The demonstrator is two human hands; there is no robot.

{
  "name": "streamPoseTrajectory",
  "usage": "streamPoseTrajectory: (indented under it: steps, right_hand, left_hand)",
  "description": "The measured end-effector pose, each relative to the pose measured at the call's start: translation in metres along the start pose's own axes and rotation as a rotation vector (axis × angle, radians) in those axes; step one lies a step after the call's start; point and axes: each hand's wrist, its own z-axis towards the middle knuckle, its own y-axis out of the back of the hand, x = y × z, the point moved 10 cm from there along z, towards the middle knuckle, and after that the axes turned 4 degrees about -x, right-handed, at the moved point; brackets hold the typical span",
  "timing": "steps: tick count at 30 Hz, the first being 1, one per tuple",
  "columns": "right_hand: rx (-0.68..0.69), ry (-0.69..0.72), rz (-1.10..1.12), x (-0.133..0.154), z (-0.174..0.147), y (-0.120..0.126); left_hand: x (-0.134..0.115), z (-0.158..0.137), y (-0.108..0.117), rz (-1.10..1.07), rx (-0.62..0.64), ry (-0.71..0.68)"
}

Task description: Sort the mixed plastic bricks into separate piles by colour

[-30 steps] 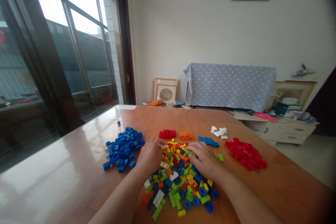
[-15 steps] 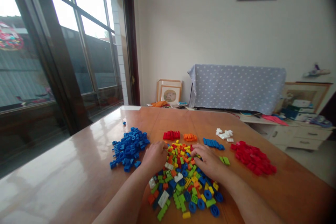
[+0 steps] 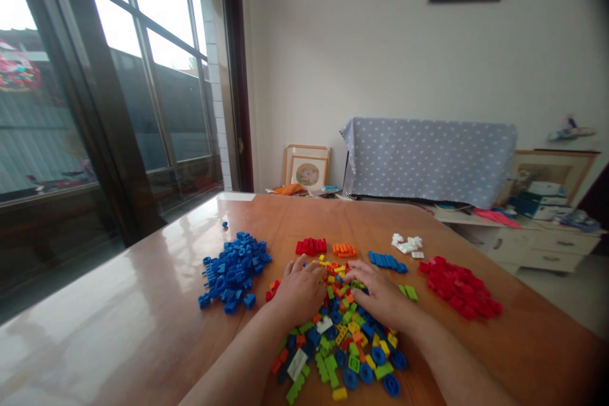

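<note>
Fingers of the left hand (image 3: 299, 288) and right hand (image 3: 378, 295) are spread flat, gripping nothing, on the mixed bricks (image 3: 340, 346); blue pile (image 3: 233, 269) and red pile (image 3: 459, 285) are sorted, much remains.

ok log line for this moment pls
left hand flat on mixed bricks | right hand on same pile | blue pile left | red pile right

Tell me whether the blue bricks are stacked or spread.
Spread: the blue bricks lie as a loose, flat heap on the table, left of the left hand.
</note>
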Motion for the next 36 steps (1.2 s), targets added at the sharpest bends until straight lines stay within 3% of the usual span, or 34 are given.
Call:
streamPoseTrajectory:
  steps: [15,22,28,32,36]
  right_hand:
    - [-0.085,0.026,0.014,0.013,0.001,0.013]
    - [-0.033,0.022,0.000,0.010,0.002,0.004]
    - [-0.128,0.028,0.046,0.014,0.004,0.018]
    - [-0.244,-0.065,0.003,-0.012,0.001,0.053]
    - [-0.297,-0.310,-0.055,-0.068,-0.018,0.086]
  left_hand:
    - [-0.004,0.003,0.009,-0.013,-0.034,-0.019]
    - [0.002,0.004,0.012,-0.042,-0.045,0.044]
    - [0.011,0.004,0.010,-0.004,-0.049,0.096]
    - [0.011,0.003,0.007,0.006,-0.042,0.065]
    - [0.008,0.004,0.006,-0.022,-0.040,0.037]
